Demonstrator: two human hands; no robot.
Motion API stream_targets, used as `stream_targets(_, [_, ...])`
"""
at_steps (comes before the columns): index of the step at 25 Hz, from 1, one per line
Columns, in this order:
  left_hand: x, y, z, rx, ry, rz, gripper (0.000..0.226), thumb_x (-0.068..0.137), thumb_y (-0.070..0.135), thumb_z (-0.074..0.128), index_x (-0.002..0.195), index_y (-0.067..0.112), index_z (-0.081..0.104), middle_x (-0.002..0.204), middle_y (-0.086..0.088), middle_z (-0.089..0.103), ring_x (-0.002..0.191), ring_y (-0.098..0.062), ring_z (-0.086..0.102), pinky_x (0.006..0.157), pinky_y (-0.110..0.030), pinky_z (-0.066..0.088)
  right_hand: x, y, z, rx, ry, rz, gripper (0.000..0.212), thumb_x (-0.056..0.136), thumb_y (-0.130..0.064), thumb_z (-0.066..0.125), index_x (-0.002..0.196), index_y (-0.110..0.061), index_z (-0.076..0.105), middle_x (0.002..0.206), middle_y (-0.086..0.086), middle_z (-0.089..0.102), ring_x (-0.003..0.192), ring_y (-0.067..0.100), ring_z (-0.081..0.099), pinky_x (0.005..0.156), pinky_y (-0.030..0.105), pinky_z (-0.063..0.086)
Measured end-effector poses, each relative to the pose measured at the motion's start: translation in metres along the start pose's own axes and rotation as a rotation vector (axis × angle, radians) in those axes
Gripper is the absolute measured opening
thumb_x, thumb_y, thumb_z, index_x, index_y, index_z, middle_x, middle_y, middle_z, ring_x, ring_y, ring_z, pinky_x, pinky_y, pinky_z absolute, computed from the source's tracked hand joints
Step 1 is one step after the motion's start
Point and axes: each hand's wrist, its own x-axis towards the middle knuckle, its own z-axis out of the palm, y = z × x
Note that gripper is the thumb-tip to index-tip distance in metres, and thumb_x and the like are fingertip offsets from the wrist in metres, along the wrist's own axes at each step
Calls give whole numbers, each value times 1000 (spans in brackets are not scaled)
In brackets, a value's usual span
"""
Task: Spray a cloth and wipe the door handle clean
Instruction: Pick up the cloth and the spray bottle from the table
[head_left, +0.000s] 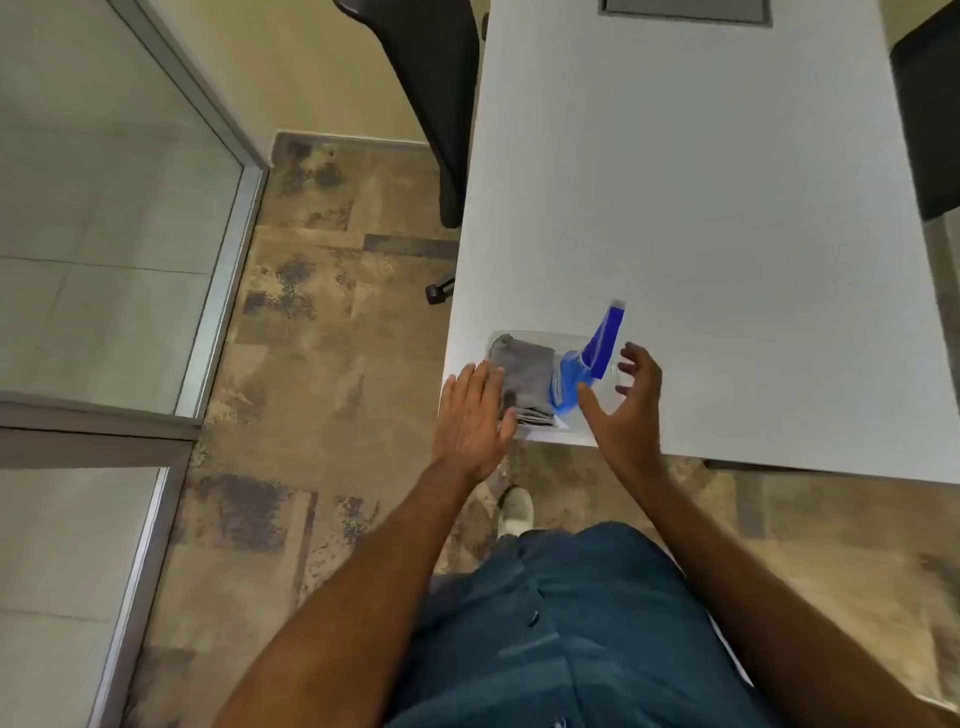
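Observation:
A folded grey cloth lies in a clear plastic tray at the near left corner of the white table. A blue spray bottle stands in the same tray, to the right of the cloth. My left hand is flat with fingers apart at the tray's left edge, its fingertips at the cloth. My right hand is open and curved just right of the bottle, thumb close to its base, holding nothing. No door handle is in sight.
A glass partition with a metal frame runs along the left. A dark office chair stands at the table's left side, one caster on the patterned floor. Another dark chair sits at the right edge.

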Motion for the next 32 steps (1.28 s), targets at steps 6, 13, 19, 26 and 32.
stream_targets(6, [35,21,17,128,-169,119,29,102,42,56,120,21,63,129,-4,65,119,-24,56,101,-38,41,41,-18,11,67,-86,-45,75,86,-18,84,147,-5,41,143,1,51,123,-16,49,92,4,49])
stream_targets(13, [71,27,22,243,-368,146,42,96,50,66,129,24,68,126,-5,65,122,-26,51,98,-38,45,53,-12,12,173,-138,4,40,97,-19,71,131,-7,53,114,-2,61,100,12,66,90,12,53])
stream_targets(19, [82,34,30,341,-389,145,33,98,31,69,126,15,70,120,-7,67,113,-25,55,93,-39,54,51,-10,15,259,-175,-12,30,96,-17,70,121,-19,53,111,-5,64,89,22,67,85,29,62])
stream_targets(26, [78,35,11,-5,-269,-20,7,95,20,62,99,15,64,104,-5,61,97,-27,59,71,-39,50,58,-19,1,388,-168,29,23,99,-8,66,116,-15,53,111,19,62,97,37,66,84,28,59])
stream_targets(32, [53,28,-14,-784,-153,-315,13,89,25,63,81,15,65,78,-3,66,75,-31,64,73,-52,59,62,-55,-36,499,-92,-41,20,100,-18,65,116,-25,55,100,13,58,99,43,68,89,45,62])
